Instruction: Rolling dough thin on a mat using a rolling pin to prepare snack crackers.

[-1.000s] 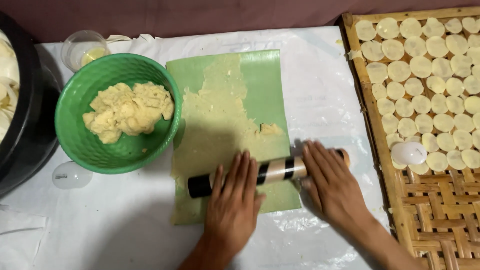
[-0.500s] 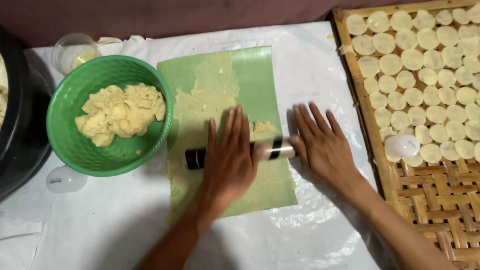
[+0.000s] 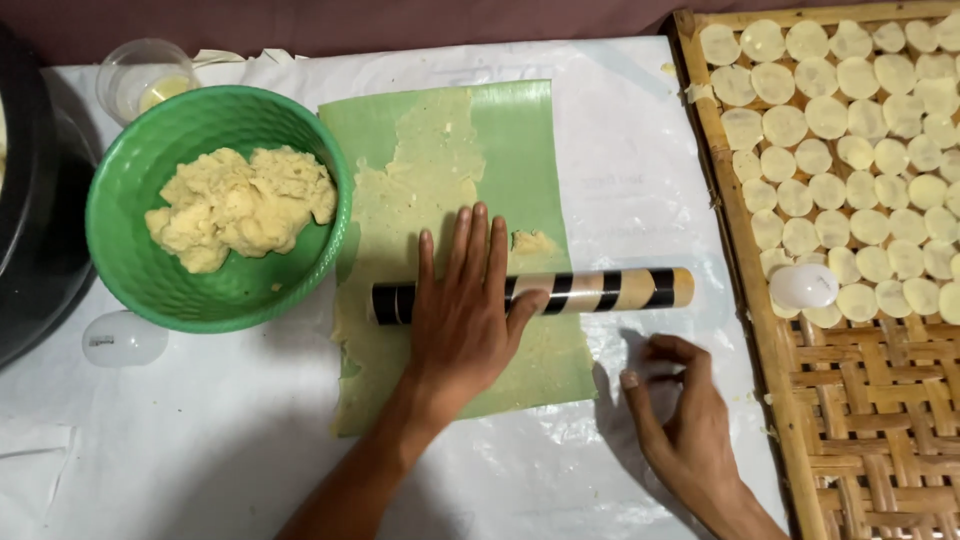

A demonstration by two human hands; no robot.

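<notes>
My left hand lies flat, fingers spread, on a black-and-tan striped rolling pin that rests across a green sheet. A thin layer of pale yellow dough is spread over the sheet, with a small lump just beyond the pin. My right hand is off the pin, fingers curled loosely above the white table cover near the sheet's lower right corner. It holds nothing.
A green bowl with a mound of dough stands at the left, beside a black pot and a clear plastic cup. A woven bamboo tray at the right carries several round dough discs and a small white cup.
The right hand has come off the rolling pin and dropped toward me. The left hand stays on the pin, which has rolled a little further from me.
</notes>
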